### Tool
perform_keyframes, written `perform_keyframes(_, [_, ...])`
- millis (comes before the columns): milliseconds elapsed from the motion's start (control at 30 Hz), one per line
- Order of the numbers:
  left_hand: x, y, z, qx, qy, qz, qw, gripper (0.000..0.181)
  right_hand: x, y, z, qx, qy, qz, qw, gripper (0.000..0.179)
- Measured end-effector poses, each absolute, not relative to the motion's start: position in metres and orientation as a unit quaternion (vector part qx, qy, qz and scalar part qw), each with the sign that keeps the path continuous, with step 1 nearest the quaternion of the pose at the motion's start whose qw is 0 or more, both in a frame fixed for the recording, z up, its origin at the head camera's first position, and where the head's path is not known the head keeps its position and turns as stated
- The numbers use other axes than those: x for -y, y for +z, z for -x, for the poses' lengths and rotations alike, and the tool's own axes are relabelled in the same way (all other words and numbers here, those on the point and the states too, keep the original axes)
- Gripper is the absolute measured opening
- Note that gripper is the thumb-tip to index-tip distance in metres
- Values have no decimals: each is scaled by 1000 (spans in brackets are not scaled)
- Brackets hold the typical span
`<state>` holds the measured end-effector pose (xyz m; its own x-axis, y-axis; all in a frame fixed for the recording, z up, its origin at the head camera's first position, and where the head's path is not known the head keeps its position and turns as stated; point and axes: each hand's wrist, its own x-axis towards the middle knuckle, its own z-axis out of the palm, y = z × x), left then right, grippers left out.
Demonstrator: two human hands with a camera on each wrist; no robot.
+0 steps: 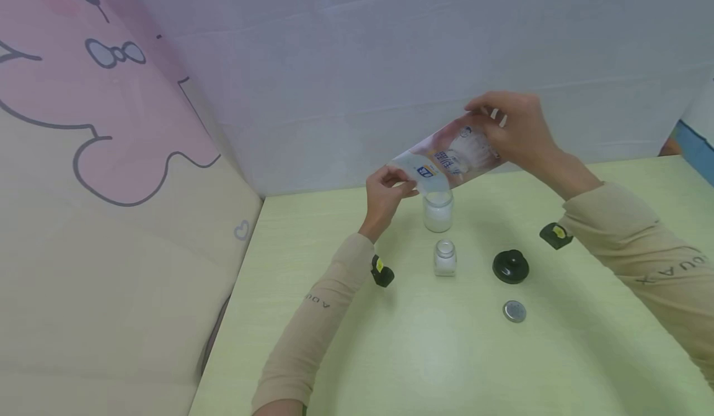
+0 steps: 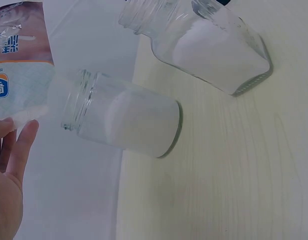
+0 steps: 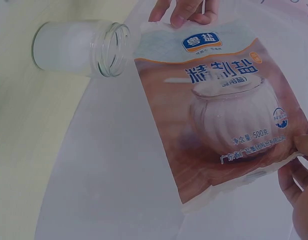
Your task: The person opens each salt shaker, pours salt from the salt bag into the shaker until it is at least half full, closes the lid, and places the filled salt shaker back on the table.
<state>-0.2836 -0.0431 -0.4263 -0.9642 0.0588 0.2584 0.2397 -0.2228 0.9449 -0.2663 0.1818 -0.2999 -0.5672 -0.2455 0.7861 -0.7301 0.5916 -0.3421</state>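
Note:
A brown and pale-blue salt bag [image 3: 219, 105] slants over the large glass jar [image 1: 437, 214], its pale end lowest, right at the jar's mouth. My left hand [image 1: 385, 196] pinches that low end near the corner. Higher up, my right hand [image 1: 515, 124] grips the sealed end between thumb and fingers. White salt lies inside the large jar, clearest in the left wrist view. A faint white haze shows between the bag's corner and the jar's rim. Nearer me stands a smaller square glass jar [image 1: 445, 260], uncovered, with white salt inside.
To the right of the jars lie a black knobbed lid [image 1: 511, 266] and a small silver lid [image 1: 514, 310]. The pale wooden table [image 1: 424, 354] ends at a white sheet [image 1: 357, 93] behind it. A curtain with a pink cartoon figure [image 1: 111, 124] hangs at the left.

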Motion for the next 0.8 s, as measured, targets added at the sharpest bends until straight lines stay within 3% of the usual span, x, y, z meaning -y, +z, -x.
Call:
perform_keyframes(367, [45,-424,280,620,-774,123,45,17,-178,-297,264,815,343,-303,355,11])
perform_keyframes(800, [46,-428,278,610,-780,125,66,17,-174,-296,264,815,346,-308,349,13])
